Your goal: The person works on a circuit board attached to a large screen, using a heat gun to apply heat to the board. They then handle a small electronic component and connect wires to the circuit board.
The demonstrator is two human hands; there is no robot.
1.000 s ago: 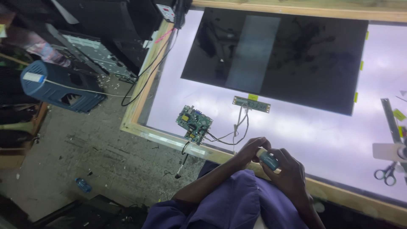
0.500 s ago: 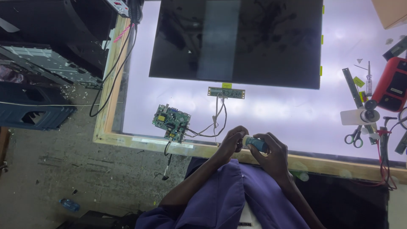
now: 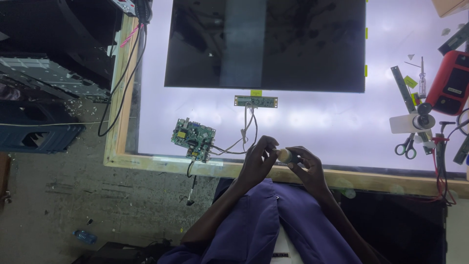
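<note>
The small round thing [image 3: 284,155] sits right between the two hands, just over the near wooden edge of the lit desk [image 3: 312,127]. The left hand [image 3: 257,164] is on its left side and the right hand [image 3: 305,166] is on its right side. Both hands touch it, so neither is nearer. The fingers [image 3: 266,146] of each hand are curled closed around it and pinch it from both ends. It looks to lie sideways, left to right. A green board [image 3: 193,139] with wires lies near, to the left. The big dark screen [image 3: 266,44] lies well apart, farther back.
</note>
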